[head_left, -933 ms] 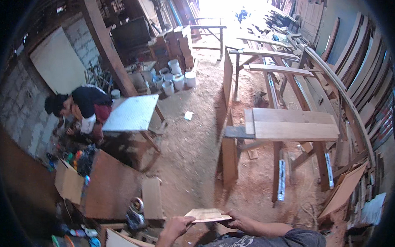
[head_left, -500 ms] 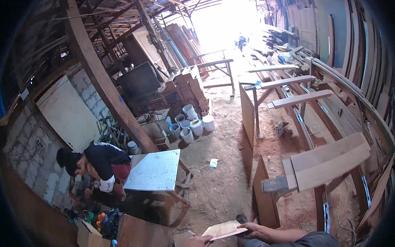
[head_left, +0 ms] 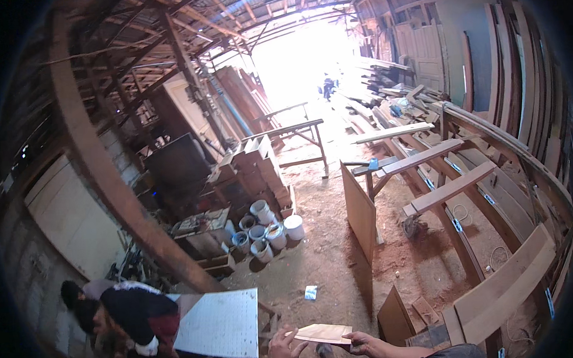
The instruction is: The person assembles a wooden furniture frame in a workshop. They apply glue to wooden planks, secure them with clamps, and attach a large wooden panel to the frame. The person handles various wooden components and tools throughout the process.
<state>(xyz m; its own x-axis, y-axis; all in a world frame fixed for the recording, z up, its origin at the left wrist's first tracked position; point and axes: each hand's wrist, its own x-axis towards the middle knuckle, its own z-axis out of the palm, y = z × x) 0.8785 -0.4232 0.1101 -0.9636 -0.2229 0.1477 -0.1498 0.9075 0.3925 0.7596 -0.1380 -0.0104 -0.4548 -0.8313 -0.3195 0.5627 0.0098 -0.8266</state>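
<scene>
Item: thin pale wood panel point(head_left: 323, 333), bottom centre of the frame, held roughly level between both hands. Left hand point(head_left: 285, 351) has its fingers closed on the panel's left edge; right hand point(head_left: 367, 345) pinches the right edge. Handling, by judgement: light, stiff, likely to flex or chip at the corners; best gripped along opposite edges. Nearby: white perforated board point(head_left: 219, 323) lower left, a crouching person point(head_left: 124, 317) beside it, paint buckets point(head_left: 269, 233) mid-frame.
</scene>
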